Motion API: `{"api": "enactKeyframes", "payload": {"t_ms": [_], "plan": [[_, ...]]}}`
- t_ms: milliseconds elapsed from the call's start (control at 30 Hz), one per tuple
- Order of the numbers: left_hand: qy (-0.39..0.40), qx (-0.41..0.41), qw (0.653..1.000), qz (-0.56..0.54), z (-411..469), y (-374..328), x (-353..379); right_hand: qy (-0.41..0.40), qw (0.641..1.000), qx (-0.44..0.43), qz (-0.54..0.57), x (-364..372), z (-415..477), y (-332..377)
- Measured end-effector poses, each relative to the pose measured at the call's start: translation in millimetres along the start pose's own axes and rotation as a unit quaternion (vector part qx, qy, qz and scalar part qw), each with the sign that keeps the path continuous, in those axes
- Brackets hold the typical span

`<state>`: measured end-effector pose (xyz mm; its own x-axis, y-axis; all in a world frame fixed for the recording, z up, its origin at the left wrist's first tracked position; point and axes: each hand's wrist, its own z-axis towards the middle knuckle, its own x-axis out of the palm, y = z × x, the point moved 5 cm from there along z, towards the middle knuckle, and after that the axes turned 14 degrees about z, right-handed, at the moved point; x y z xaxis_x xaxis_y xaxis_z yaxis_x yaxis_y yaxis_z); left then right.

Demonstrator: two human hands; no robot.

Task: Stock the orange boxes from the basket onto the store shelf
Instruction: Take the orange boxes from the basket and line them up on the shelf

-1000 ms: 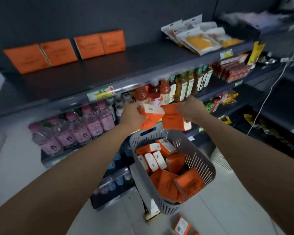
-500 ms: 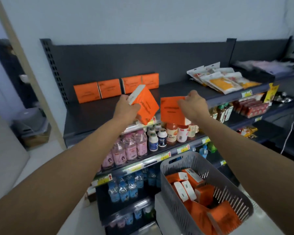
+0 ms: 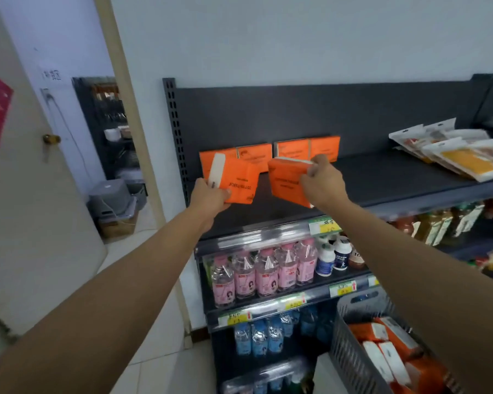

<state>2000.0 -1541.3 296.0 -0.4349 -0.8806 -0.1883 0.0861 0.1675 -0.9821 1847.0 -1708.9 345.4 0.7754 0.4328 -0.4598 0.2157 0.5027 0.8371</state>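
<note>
Both bare forearms stretch forward and upward from the lower corners of the view toward the top shelf (image 3: 396, 177), a flat, dark, matte metal deck with a perforated upright at its left end. The left hand (image 3: 211, 196) clamps the lower edge of one orange box (image 3: 234, 177), fingers curled underneath, the box tilted with its white end panel turned to 10 o'clock. The right hand (image 3: 323, 184) pinches a second orange box (image 3: 288, 177) by its upper right corner, knuckles up, the pack slanting down toward 7 o'clock. Both packs look soft-sided and slightly glossy, with small dark print. Directly behind them, at 12 o'clock, a row of orange boxes (image 3: 308, 149) stands upright against the back panel. At 5 o'clock, the grey slatted plastic basket (image 3: 350, 342) holds more orange packs.
</note>
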Motion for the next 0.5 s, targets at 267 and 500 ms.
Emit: {"api": "enactKeyframes", "payload": {"t_ms": [267,500], "plan": [[-0.038,-0.039,0.998,-0.030,58,14,-16,0.037,0.999,-0.020,0.012,43,71,-7],[-0.038,-0.085,0.995,-0.039,116,23,5,0.099,0.994,-0.028,0.038,67,149,-23]]}}
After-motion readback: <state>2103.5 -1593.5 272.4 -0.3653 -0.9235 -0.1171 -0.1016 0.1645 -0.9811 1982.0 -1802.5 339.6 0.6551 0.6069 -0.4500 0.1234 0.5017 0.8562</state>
